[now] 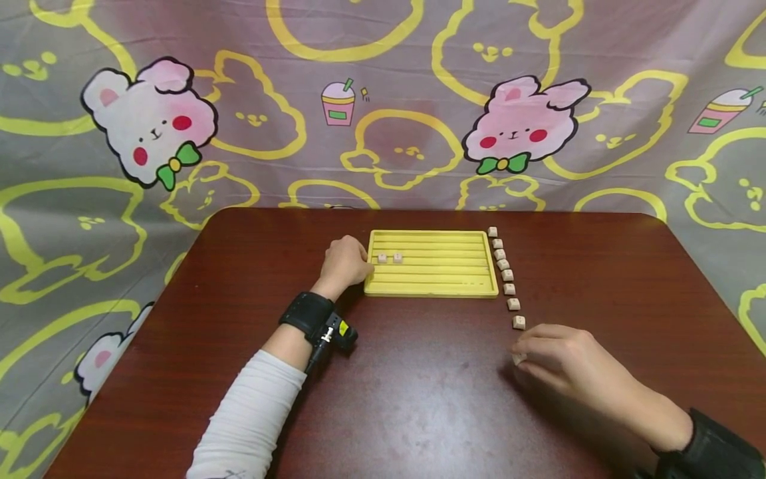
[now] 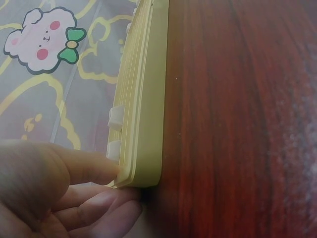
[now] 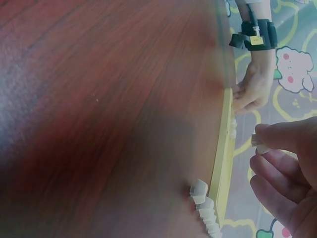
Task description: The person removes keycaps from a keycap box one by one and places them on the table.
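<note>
A shallow yellow tray (image 1: 431, 293) with raised ridges lies on the table. My left hand (image 1: 345, 261) grips its left end, thumb over the rim and fingers against the outer side, as the left wrist view shows. Two cream keycaps, a left one (image 1: 382, 257) and a right one (image 1: 397, 257), sit side by side in a middle row near that hand. Over the table to the front right, my right hand (image 1: 565, 356) pinches another keycap (image 3: 261, 145) between thumb and fingertip. The nearest loose keycap (image 1: 518, 322) lies just beyond these fingers.
Several loose keycaps (image 1: 507, 275) form a line along the tray's right side, running toward the front. The brown table (image 1: 395, 399) has a patterned cloth (image 1: 407, 86) hanging behind it. A black wrist strap (image 1: 308, 316) with a small camera is on the left arm.
</note>
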`<state>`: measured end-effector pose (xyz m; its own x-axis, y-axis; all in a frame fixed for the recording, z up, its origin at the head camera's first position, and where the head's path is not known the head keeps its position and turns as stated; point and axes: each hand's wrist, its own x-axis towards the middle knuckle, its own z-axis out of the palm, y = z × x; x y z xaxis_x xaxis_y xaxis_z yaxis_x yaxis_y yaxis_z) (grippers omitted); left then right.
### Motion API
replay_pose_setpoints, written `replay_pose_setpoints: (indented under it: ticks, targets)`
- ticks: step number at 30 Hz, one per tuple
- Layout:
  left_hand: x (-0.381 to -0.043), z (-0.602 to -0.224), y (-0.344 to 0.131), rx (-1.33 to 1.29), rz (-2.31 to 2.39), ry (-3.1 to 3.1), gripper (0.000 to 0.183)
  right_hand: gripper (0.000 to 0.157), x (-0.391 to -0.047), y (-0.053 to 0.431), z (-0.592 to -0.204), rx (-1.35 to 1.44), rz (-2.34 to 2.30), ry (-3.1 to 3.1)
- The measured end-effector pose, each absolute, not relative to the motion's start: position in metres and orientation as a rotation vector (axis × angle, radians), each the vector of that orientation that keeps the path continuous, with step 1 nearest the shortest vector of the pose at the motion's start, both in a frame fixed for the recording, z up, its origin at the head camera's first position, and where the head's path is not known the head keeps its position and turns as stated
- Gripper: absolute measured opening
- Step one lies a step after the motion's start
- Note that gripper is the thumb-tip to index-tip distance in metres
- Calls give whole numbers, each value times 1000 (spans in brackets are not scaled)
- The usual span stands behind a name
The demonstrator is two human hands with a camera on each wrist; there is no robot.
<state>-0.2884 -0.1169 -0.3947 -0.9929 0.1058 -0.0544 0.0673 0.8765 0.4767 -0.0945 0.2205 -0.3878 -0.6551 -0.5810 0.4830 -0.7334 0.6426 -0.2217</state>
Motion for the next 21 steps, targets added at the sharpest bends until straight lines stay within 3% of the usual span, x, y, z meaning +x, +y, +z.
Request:
replay_pose_setpoints:
  ticks: [9,21]
  targets:
    - [-289,-394,-118,131,740,2971,35,14,-88,225,-390,1047,575,-2465]
    - [-290,-394,-117,107,716,2968,24,25,-84,230,-396,1006,597,-2491]
